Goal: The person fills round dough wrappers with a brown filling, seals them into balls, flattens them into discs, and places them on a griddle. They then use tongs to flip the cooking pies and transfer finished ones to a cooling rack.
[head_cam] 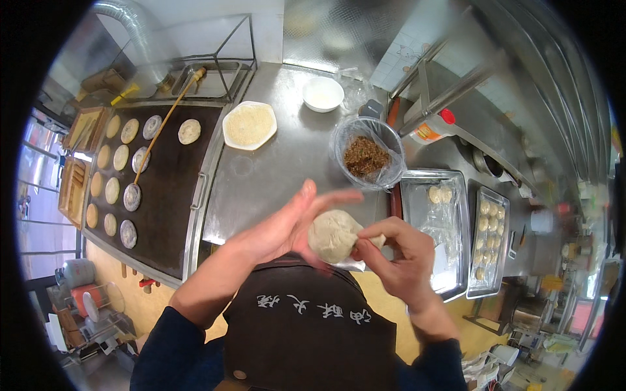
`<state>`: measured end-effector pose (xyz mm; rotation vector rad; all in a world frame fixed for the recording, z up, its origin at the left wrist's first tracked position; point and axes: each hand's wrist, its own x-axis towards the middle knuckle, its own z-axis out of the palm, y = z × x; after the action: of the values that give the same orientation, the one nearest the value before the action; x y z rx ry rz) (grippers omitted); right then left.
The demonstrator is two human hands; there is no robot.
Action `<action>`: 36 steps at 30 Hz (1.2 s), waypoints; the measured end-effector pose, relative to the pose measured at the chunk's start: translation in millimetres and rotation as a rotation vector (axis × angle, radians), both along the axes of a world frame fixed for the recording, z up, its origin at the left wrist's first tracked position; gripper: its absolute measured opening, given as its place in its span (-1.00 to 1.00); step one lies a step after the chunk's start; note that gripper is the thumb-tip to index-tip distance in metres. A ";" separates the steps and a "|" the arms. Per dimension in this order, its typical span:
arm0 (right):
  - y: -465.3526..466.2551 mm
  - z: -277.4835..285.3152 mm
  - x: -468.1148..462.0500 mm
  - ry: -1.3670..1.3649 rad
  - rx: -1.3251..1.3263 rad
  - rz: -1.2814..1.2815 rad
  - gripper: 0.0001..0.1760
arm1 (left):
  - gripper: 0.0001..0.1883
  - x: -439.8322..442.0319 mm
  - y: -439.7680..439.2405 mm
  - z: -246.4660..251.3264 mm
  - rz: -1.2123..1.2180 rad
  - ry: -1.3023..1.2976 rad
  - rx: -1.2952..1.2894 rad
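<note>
A pale, round ball of dough [333,236] is between my hands, above the near edge of the steel worktop. Cupped under and beside it, my left hand [298,225] supports the ball with thumb and index finger spread wide; its fingers are blurred. My right hand [402,254] pinches the gathered neck of the dough between thumb and fingers. A small tail of dough [377,241] sticks out past this pinch. Just beyond my hands stands a plastic-lined bowl [337,155] with a brown, crumbly filling [366,157].
A griddle [166,215] at the left carries several flat dough rounds [132,197], with a long wooden stick [168,115] across it. Sesame-like seeds fill a white dish [249,125] near a white bowl [323,95]. Metal trays [462,234] with dough pieces [484,207] stand at the right.
</note>
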<state>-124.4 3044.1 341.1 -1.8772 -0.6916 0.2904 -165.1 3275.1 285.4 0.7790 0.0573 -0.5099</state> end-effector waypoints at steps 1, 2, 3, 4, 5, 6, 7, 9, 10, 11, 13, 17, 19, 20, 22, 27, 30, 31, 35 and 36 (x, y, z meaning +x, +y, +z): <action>9.6 -9.3 -10.0 0.146 0.038 -0.086 -0.79 | -0.21 -1.3 -9.6 -7.5 0.171 -0.034 -0.057; 20.7 -20.9 -14.0 0.277 0.088 -0.157 -0.79 | -0.22 0.2 -16.4 -18.3 0.266 -0.007 -0.121; 29.2 -33.0 -15.7 0.289 -0.038 -0.153 -0.82 | -0.23 -0.6 -25.2 -31.6 0.359 -0.010 -0.223; 36.0 -45.5 -16.9 0.210 -0.068 -0.155 -0.81 | -0.24 -1.9 -32.4 -46.1 0.449 0.005 -0.329; 41.9 -57.0 -20.2 0.139 -0.108 -0.152 -0.80 | -0.35 -3.5 -40.4 -58.9 0.540 0.095 -0.240; 44.2 -65.3 -24.3 0.094 -0.174 -0.144 -0.80 | -0.41 -8.3 -39.2 -69.5 0.523 0.196 -0.287; 44.2 -71.3 -24.8 0.068 -0.187 -0.130 -0.75 | -0.46 -9.3 -35.3 -78.3 0.506 0.305 -0.317; 40.4 -77.4 -25.2 -0.045 -0.170 -0.117 -0.74 | -0.58 -12.1 -33.8 -88.2 0.485 0.426 -0.298; 37.7 -78.0 -24.5 -0.069 -0.166 -0.120 -0.72 | -0.59 -11.4 -34.5 -90.7 0.479 0.362 -0.338; 34.5 -77.4 -23.8 -0.094 -0.193 -0.103 -0.73 | -0.60 -12.6 -35.2 -91.1 0.501 0.364 -0.341; 30.3 -75.7 -21.1 -0.118 -0.211 -0.066 -0.74 | -0.61 -13.1 -38.7 -90.3 0.520 0.373 -0.340; 31.2 -70.9 -15.9 -0.314 -0.215 -0.002 -0.76 | -0.62 -10.5 -37.8 -86.2 0.447 0.378 -0.398; 30.3 -64.0 -12.3 -0.384 -0.214 0.040 -0.78 | -0.62 -5.4 -28.9 -78.7 0.372 0.388 -0.389; 29.2 -58.8 -10.7 -0.401 -0.231 0.062 -0.78 | -0.61 -2.9 -23.9 -72.1 0.330 0.409 -0.347; 26.1 -47.3 -7.2 -0.436 -0.245 0.095 -0.78 | -0.59 2.1 -14.8 -54.1 0.261 0.455 -0.247; 28.2 -38.5 -7.3 0.329 0.023 -0.151 -0.70 | -0.33 -7.0 -13.5 -25.1 0.320 0.074 -0.208; 40.8 -55.9 -11.5 0.551 0.035 -0.184 -0.58 | -0.58 -12.1 -26.6 -51.5 0.454 0.037 -0.235; 43.2 -61.6 -13.6 0.406 -0.066 -0.154 -0.56 | -0.60 -13.7 -29.4 -65.5 0.498 0.131 -0.246; 38.0 -72.5 -7.9 -0.069 -0.287 0.104 -0.57 | -0.71 -22.3 -24.5 -109.3 0.395 0.321 -0.370; 34.9 -72.1 -5.2 -0.111 -0.344 0.154 -0.57 | -0.70 -24.2 -22.8 -113.5 0.347 0.327 -0.370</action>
<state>-129.7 3078.9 269.0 -2.1815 -0.9097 0.4280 -189.3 3252.3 171.9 0.3075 0.3843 -0.2993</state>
